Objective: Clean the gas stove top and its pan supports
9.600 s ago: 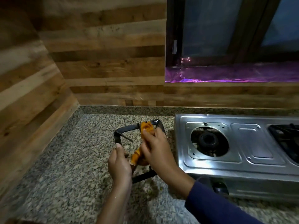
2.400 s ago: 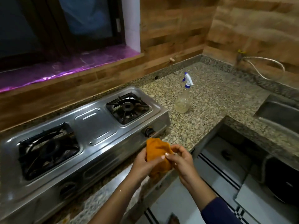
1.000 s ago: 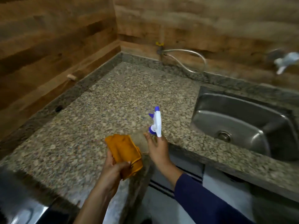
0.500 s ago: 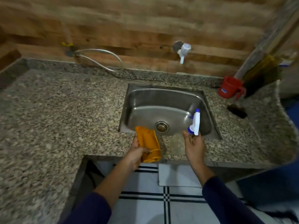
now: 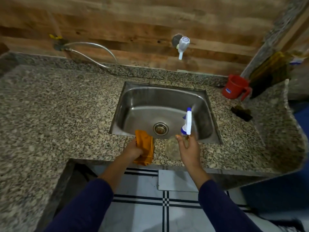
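Note:
My left hand (image 5: 133, 150) grips a folded orange cloth (image 5: 145, 145) over the counter's front edge, just in front of the sink. My right hand (image 5: 189, 148) holds a clear spray bottle (image 5: 173, 149) by its neck; the white and blue trigger head (image 5: 187, 122) points up over the sink basin. The bottle's body hangs just left of my palm, above the counter strip. The gas stove and its pan supports are out of view.
A steel sink (image 5: 132, 101) is set in the granite counter (image 5: 55, 114). A white tap (image 5: 182, 46) juts from the wooden wall above it. A red mug (image 5: 235, 87) and a dark scrubber (image 5: 241, 112) sit at the right. A hose (image 5: 93, 52) loops at the back left.
I have turned from the stove to the sink, carrying the cloth and the spray bottle. In the last half second both hands stay in front of the basin, nearly unmoved.

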